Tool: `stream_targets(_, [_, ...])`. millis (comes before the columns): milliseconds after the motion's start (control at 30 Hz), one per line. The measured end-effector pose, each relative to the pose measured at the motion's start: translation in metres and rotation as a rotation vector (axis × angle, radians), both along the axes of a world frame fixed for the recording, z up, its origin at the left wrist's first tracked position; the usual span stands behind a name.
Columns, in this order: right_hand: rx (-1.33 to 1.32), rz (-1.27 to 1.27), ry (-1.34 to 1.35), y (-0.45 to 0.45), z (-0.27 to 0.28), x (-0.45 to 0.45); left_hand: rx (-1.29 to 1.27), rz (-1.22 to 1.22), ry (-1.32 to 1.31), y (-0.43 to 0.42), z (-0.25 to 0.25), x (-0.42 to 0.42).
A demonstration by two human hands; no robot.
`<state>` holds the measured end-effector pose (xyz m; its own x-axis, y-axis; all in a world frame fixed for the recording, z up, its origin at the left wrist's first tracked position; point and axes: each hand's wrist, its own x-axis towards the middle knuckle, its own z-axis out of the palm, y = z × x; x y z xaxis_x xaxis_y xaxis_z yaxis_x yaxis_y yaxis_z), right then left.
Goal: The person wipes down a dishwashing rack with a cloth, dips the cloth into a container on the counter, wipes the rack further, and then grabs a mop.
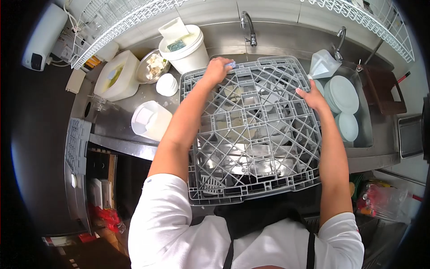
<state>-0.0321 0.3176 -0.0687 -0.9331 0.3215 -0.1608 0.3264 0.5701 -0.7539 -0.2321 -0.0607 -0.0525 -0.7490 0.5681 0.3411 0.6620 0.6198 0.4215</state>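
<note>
A grey plastic dishwasher rack (262, 106) lies in front of me over the sink, its lattice facing up. White dishes and a shiny metal pan show through the openings below it. My left hand (217, 71) is at the rack's far left edge, fingers closed on a small bluish sponge (230, 65) that touches the rim. On the far right side, my right hand (313, 96) grips the rack's edge, thumb on top and the other fingers partly hidden. Beside it are a translucent jug (324, 64) and stacked pale plates (342, 94).
Left of the rack stand a white bucket (186, 53), a steel bowl (152, 67), a rectangular tub (117, 77), small white bowls (167, 85) and a clear container (151, 121). Two taps (249, 29) rise behind. Wire shelves (125, 22) hang above.
</note>
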Motion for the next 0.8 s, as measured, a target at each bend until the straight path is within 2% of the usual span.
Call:
stream_targets(133, [-0.003, 0.023, -0.057, -0.014, 0.007, -0.001, -0.075, -0.058, 0.039, -0.049, 0.005, 0.001])
stream_targets(300, [0.011, 0.025, -0.093, -0.017, 0.009, -0.005, -0.135, -0.026, 0.175, -0.097, 0.01, 0.01])
stream_targets(400, [-0.011, 0.013, -0.128, -0.019, 0.017, -0.003, -0.204, -0.004, 0.154, -0.126, 0.018, 0.004])
stream_targets(467, [-0.003, 0.003, -0.126, -0.016, 0.013, -0.004, -0.321, -0.015, 0.155, -0.149, 0.03, -0.003])
stream_targets(533, [-0.009, 0.005, -0.104, -0.013, 0.008, -0.005, -0.472, 0.085, 0.085, -0.146, 0.051, 0.0])
stream_targets(633, [-0.014, 0.001, -0.091, -0.013, 0.009, -0.003, -0.445, 0.11, -0.038, -0.102, 0.05, -0.003])
stream_targets(667, [-0.015, 0.0, -0.09, -0.014, 0.011, -0.003, -0.287, 0.069, -0.076, -0.079, 0.045, 0.003])
stream_targets(700, [-0.016, 0.004, -0.052, -0.009, 0.001, -0.005, -0.243, 0.031, -0.113, -0.057, 0.034, 0.003])
stream_targets(767, [-0.008, 0.019, 0.024, 0.006, -0.027, -0.014, -0.079, -0.079, 0.036, -0.025, 0.017, 0.015])
stream_targets(800, [-0.001, 0.005, 0.008, 0.003, -0.02, -0.012, -0.094, -0.069, 0.037, -0.029, 0.017, 0.017])
